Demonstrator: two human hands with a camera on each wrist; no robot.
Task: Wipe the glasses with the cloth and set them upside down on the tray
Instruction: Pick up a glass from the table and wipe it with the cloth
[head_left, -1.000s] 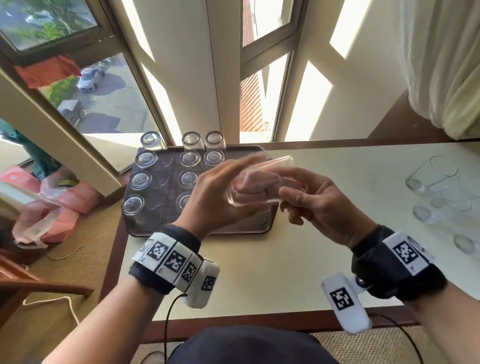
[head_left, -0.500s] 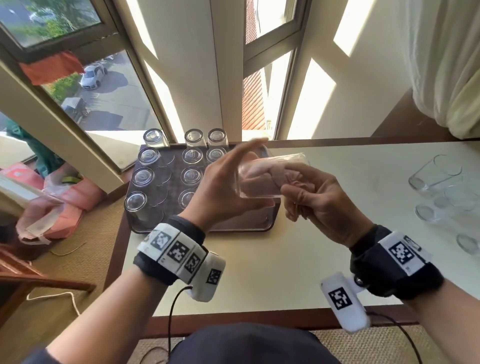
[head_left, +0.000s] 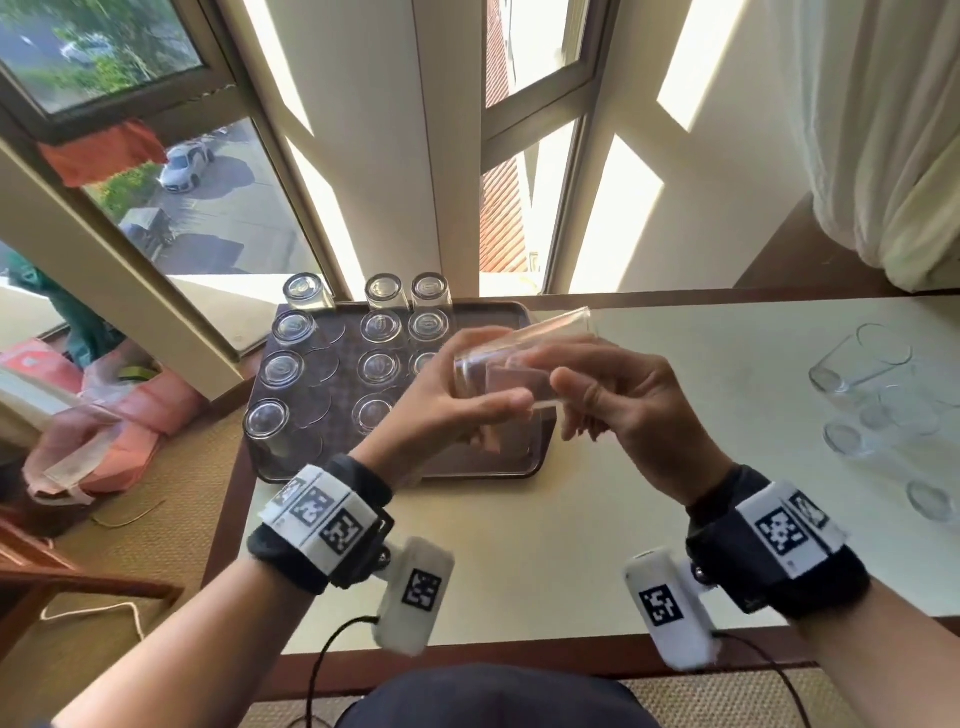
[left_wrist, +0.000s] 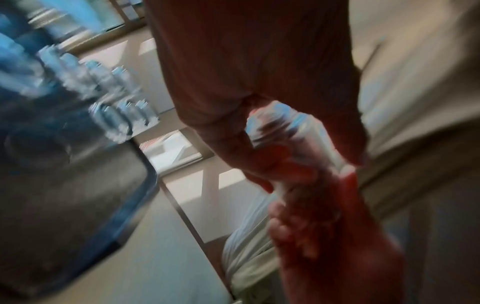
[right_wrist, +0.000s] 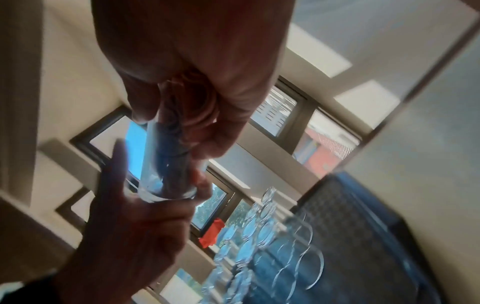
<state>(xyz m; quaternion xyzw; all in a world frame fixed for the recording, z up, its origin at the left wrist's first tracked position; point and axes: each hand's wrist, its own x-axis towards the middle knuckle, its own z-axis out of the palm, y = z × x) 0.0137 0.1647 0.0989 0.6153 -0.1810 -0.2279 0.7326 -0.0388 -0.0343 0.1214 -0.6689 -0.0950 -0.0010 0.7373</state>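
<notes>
While I look down from the head camera, my left hand grips the base end of a glass held sideways above the tray, thumb along its lower side; my right hand pinches the cloth stuffed inside it. Upturned glasses stand on the tray's left part. The left wrist view is blurred, yet fingers wrap the glass. From the right wrist, curled fingers reach into the mouth.
</notes>
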